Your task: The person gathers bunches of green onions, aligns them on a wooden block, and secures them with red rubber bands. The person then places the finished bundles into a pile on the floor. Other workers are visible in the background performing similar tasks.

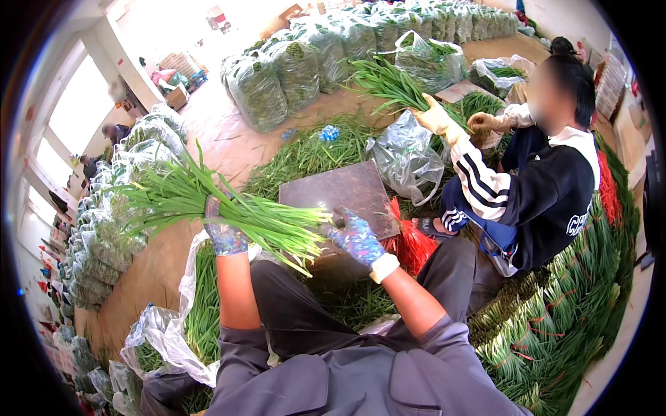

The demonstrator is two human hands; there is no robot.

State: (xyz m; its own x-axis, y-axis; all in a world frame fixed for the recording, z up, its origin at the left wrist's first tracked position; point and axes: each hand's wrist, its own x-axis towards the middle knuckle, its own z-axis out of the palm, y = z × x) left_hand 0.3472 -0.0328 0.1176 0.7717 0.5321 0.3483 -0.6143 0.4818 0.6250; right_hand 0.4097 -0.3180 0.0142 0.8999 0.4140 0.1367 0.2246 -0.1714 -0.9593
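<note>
My left hand (225, 226), in a patterned glove, is closed around a loose bunch of garlic chives (260, 216). The green leaf tips fan out to the left, and the pale stem ends point right. At those ends is my right hand (358, 238), in a similar glove with a light cuff; its thumb and fingers look apart, with nothing plainly held between them. Beyond the bunch stands a low, dark-topped work surface (338, 190). A bundle of red plastic ties (413, 244) hangs by its right corner.
To the right, a seated co-worker (536, 182) in pale gloves holds another bunch (390, 86). Tied chives (551, 317) are piled at lower right. An open bag of chives (203, 307) stands at my left. Loose leaves (312, 156) cover the floor ahead, before filled bags (257, 93).
</note>
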